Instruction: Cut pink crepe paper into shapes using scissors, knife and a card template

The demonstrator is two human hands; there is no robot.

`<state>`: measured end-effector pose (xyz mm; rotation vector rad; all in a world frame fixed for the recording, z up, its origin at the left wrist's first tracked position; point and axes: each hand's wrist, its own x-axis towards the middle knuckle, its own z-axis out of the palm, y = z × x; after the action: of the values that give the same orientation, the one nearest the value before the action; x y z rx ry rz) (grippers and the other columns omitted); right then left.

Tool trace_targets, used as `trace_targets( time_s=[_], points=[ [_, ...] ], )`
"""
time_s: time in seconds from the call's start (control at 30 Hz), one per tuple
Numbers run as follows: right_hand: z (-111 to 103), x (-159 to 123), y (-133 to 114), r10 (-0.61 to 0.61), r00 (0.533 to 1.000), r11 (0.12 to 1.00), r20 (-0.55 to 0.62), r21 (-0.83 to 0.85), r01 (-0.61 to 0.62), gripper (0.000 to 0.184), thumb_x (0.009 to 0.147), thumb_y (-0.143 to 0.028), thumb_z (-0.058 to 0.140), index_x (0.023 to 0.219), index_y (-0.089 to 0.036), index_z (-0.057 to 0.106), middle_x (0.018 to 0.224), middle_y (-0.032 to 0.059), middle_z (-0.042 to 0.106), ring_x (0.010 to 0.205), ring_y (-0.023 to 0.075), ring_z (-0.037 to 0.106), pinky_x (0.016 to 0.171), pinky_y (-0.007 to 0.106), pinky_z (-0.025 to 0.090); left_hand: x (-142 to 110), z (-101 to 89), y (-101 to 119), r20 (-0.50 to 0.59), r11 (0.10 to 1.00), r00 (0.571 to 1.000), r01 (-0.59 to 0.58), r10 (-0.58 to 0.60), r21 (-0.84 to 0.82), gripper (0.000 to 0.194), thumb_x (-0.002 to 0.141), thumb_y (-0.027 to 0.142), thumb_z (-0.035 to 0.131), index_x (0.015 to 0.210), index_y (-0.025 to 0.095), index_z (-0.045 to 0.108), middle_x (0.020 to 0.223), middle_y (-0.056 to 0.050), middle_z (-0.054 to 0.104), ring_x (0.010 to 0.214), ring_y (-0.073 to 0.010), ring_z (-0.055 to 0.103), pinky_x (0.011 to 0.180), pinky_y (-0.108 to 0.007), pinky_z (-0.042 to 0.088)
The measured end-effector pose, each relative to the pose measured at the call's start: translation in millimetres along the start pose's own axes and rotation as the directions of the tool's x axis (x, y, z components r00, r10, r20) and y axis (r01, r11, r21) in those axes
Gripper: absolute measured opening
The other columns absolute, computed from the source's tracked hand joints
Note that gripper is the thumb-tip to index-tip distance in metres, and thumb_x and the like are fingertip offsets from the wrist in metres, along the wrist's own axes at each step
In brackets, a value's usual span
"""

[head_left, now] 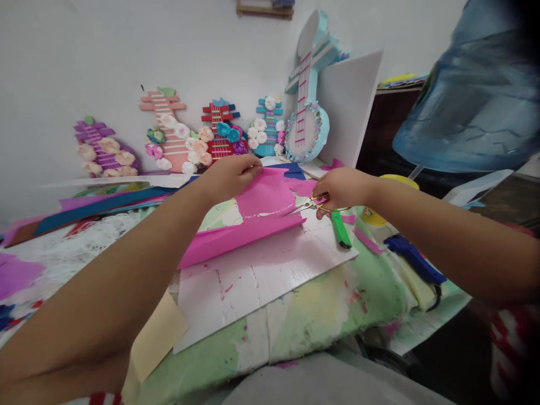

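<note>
A sheet of bright pink paper (pixel 265 194) lies over a white board (pixel 253 281) in front of me. My left hand (pixel 236 175) is closed on the sheet's upper left edge. In my right hand (pixel 337 190) is a pair of gold-handled scissors (pixel 311 203), the fingers through the loops. The blades point left, at the right end of a ragged slit in the pink paper. Below the slit runs a folded pink strip (pixel 244 239). Just below my right hand, a green utility knife (pixel 340 229) rests on the board.
Several decorated paper guitars (pixel 221 132) lean on the wall, with a larger light-blue one (pixel 307 107) beside a white panel (pixel 350 101). A big water bottle (pixel 468 101) looms at right. A blue glue gun (pixel 415 259) lies near my right forearm. Shredded white paper (pixel 97 242) is at left.
</note>
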<state>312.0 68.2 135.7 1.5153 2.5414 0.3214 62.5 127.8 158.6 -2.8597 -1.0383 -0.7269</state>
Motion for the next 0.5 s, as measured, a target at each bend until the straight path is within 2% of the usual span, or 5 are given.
trace_targets(
  time_s=[0.23,0.4,0.5],
  points=[
    [-8,-5,-5,0.058,0.998,0.997,0.001,-0.048,-0.058,0.039,0.063,-0.057,0.054,0.066,-0.019,0.061,0.068,0.0030,0.061,0.062,0.0143,0.049,0.050,0.025,0.020,2,-3.9,2,0.007,0.996,0.997,0.075,-0.075,-0.039,0.024,0.079,0.030,0.038,0.084,0.018,0.058,0.070,0.000,0.055,0.057,-0.0113,0.046,0.054,-0.022,0.034],
    [-7,-11,-3,0.055,0.998,0.999,-0.025,0.000,-0.055,0.054,0.062,-0.067,0.045,0.080,-0.018,0.060,0.075,0.0062,0.061,0.062,0.0153,0.049,0.050,0.025,0.022,3,-5.3,2,0.003,0.994,0.995,0.101,-0.101,-0.045,0.023,0.079,0.029,0.038,0.081,0.018,0.058,0.066,0.001,0.053,0.054,-0.0103,0.043,0.052,-0.022,0.032],
    [-7,-13,-3,0.069,0.998,0.997,-0.007,0.036,-0.069,0.057,0.063,-0.068,0.043,0.083,-0.017,0.059,0.077,0.0075,0.060,0.061,0.0152,0.048,0.049,0.024,0.024,3,-4.6,1,0.004,0.994,0.995,0.099,-0.099,-0.039,0.023,0.079,0.029,0.037,0.081,0.018,0.058,0.067,0.001,0.053,0.058,-0.0113,0.045,0.053,-0.022,0.032]
  ],
)
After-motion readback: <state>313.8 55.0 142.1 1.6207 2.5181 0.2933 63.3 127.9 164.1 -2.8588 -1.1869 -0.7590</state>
